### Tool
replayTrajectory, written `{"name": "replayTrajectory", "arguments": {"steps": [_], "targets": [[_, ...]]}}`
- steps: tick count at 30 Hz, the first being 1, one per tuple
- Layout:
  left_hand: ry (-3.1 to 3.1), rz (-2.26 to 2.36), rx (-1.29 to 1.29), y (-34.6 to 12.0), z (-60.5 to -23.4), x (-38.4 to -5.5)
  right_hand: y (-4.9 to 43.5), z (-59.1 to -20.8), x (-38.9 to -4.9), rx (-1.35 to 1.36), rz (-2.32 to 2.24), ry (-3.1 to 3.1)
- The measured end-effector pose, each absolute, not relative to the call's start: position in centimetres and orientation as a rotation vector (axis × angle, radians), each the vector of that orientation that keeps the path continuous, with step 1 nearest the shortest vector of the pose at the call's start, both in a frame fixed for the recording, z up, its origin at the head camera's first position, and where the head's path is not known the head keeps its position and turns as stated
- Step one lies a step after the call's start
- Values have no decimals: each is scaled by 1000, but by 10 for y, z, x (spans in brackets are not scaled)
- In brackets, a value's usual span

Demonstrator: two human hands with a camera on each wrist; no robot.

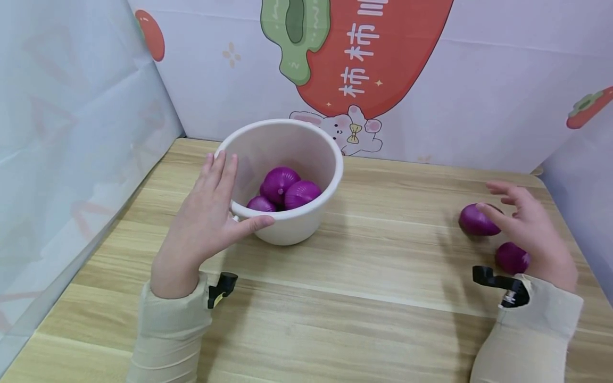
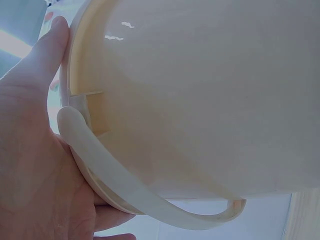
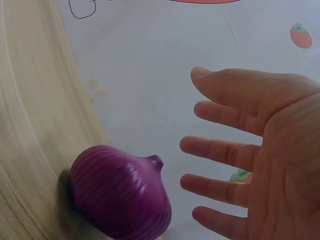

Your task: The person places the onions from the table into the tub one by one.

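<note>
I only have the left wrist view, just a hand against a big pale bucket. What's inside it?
Observer: The head view shows at least three purple onions inside the bucket.

Visitor: Are there any outside it?

Observer: Yes, two loose onions lie on the wooden table, off to the person's right.

Visitor: And is the other hand holding one?

Observer: No, the right hand holds nothing; the right wrist view shows a gap between its fingers and a nearby onion.
</note>
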State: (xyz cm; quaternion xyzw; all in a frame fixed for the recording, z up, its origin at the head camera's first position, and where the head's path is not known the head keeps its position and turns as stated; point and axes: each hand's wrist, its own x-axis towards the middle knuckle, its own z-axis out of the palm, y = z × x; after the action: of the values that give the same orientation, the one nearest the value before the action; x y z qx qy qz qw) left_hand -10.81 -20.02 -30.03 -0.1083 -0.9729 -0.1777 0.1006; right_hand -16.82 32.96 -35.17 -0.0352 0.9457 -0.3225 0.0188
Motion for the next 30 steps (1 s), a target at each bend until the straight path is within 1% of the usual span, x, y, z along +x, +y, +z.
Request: {"name": "replayTrajectory", "arguments": {"steps": [6,24,30], "targets": [[-2883,-521,-313,-200,-300,-108,332,-356,-172,-68,-964,2874],[-2868,-524,-323,-200,-300,-109,332,-367,-184,-219,-753,2888],[-2877,-527,-322,-200,-300,-109,332,-373,-182,-205,-682,2862]]}}
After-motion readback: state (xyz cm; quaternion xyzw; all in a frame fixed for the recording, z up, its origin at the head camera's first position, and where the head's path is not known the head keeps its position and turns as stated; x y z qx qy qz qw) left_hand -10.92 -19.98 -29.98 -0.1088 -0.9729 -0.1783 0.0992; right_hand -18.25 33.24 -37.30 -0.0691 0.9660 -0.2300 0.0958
